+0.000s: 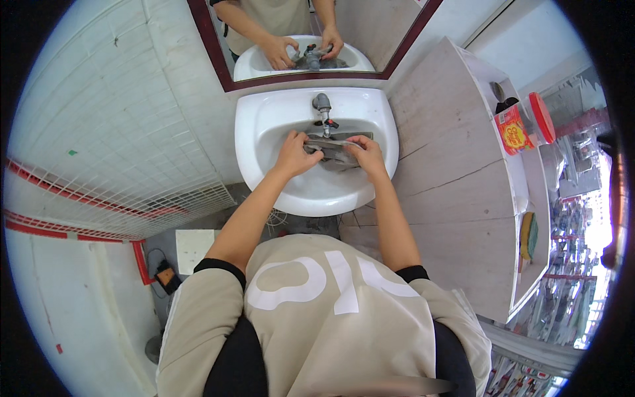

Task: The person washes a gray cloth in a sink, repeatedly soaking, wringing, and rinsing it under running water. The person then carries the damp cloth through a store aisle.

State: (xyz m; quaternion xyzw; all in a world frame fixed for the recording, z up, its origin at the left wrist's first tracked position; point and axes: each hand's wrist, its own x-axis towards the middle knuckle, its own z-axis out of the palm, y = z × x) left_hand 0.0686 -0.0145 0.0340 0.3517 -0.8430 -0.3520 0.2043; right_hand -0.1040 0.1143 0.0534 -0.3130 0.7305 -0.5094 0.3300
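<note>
A grey cloth [338, 157] hangs bunched inside the white washbasin [317, 204], just below the tap [324, 109]. My left hand [296, 156] grips its left part, thumb and fingers closed on the fabric. At the other end, my right hand [368, 156] pinches the upper edge. Between both hands the edge is drawn out, while the lower folds sag toward the bowl. The tap's spout comes down right behind the cloth; whether water is running I cannot tell. The mirror [231, 81] above reflects both hands and the basin.
To the right stands a whitish wooden panel with shelves [456, 172], holding a red-lidded jar [522, 126] and a yellow-green sponge [528, 236]. On the left is a white wire grid [165, 205] with red bars. A small dark-and-orange object [167, 274] lies low on the left.
</note>
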